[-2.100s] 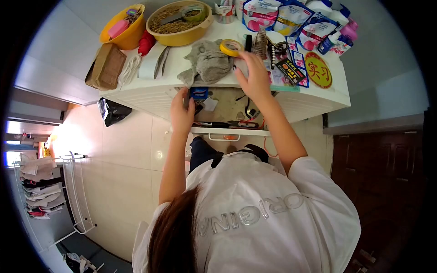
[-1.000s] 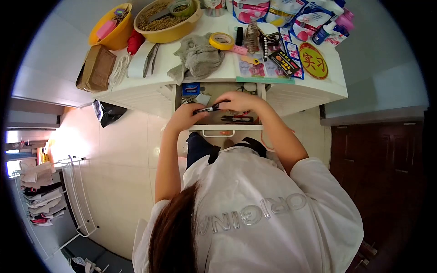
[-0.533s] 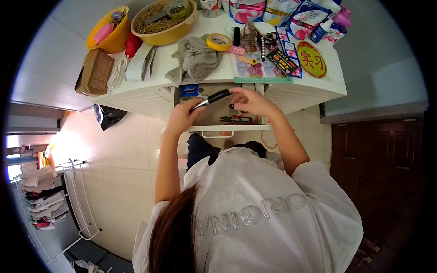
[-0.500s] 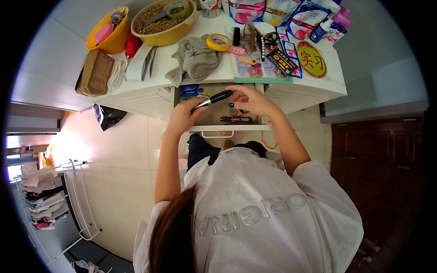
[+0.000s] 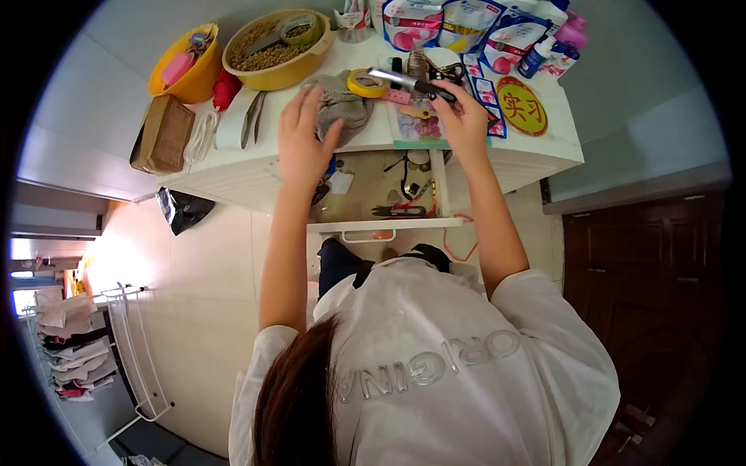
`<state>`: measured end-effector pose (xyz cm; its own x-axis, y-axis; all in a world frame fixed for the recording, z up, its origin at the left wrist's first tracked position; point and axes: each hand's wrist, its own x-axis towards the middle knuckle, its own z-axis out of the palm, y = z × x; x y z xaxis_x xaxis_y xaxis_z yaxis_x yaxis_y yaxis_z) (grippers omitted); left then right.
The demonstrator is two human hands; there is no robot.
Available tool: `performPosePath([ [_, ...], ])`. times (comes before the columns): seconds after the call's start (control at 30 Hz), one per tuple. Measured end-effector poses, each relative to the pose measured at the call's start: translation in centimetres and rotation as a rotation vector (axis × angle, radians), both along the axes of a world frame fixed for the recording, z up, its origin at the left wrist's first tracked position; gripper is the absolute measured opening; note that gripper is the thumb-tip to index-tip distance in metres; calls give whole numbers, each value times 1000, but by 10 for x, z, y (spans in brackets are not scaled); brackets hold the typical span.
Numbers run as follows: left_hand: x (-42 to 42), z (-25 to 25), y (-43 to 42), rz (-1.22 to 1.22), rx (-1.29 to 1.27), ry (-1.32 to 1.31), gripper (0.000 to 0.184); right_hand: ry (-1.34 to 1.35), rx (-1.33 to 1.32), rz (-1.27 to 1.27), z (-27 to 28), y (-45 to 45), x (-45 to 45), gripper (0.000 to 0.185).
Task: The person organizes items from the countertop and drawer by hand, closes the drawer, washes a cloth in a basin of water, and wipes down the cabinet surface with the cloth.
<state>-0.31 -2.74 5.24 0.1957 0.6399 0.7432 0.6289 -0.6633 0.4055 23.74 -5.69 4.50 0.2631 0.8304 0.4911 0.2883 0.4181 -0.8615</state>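
Note:
My right hand is closed on a slim black-and-silver pen-shaped tool, held above the cabinet top with its silver end pointing left. My left hand is open with fingers apart, over the front edge beside a crumpled grey cloth; whether it touches the cloth I cannot tell. A yellow tape roll lies on the cloth's right side. Below both hands a drawer is pulled out, with black thread snips, a black strap and small items inside.
On the white cabinet top stand a yellow basket, a tan basin of brown bits, a cardboard box, white cord, detergent pouches and a round yellow sign. A black bag lies on the floor.
Both hands have risen from over the drawer to the cabinet top. The left hand has let go of the pen-shaped tool, which is now in the right hand.

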Motion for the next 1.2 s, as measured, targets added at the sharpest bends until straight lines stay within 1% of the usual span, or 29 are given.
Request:
performPosePath([
  [0.03, -5, -3, 6, 16, -22, 65, 63, -67, -62, -84, -1, 2, 4, 28],
  [0.13, -1, -12, 20, 66, -80, 182, 77, -622, 42, -316, -7, 9, 0, 31],
  [0.17, 2, -15, 24, 103, -131, 252, 81, -665, 33, -310, -13, 15, -2, 32],
  [0.23, 12, -18, 32, 177, -233, 389, 91, -858, 29, -311, -21, 25, -5, 34],
  [0.27, 15, -20, 37, 165, -315, 409, 93, -956, 29, -312, -25, 28, -6, 35],
  [0.3, 18, -19, 40, 151, -397, 429, 95, -930, -5, -299, -26, 28, -8, 40],
  [0.33, 19, -18, 43, 140, -477, 448, 97, -905, 16, -318, -26, 28, -8, 41],
  [0.43, 21, -16, 38, 169, -416, 501, 94, -837, 68, -345, -26, 24, -6, 43],
  [0.57, 24, -31, 38, 167, -432, 377, 80, -756, 82, -310, -23, 9, 0, 42],
  [0.63, 29, -27, 34, 175, -442, 315, 72, -696, 91, -294, -18, 0, 1, 39],
  [0.73, 33, -30, 30, 209, -369, 106, 61, -617, 116, -281, -11, -14, 0, 38],
  [0.87, 27, -28, 38, 236, -422, -236, 53, -588, 182, -265, -2, -27, -2, 38],
  [0.93, 23, -26, 42, 211, -475, -413, 50, -628, 177, -252, -5, -27, -3, 40],
  [0.97, 23, -27, 42, 220, -435, -472, 47, -653, 183, -234, -8, -23, -4, 41],
  [1.07, 20, -26, 44, 183, -448, -568, 48, -719, 178, -149, -5, -16, -19, 45],
  [1.13, 19, -23, 42, 175, -439, -535, 49, -758, 176, -97, -10, -2, -32, 46],
  [1.2, 17, -23, 42, 179, -412, -488, 50, -761, 160, -61, -13, 20, -46, 54],
])
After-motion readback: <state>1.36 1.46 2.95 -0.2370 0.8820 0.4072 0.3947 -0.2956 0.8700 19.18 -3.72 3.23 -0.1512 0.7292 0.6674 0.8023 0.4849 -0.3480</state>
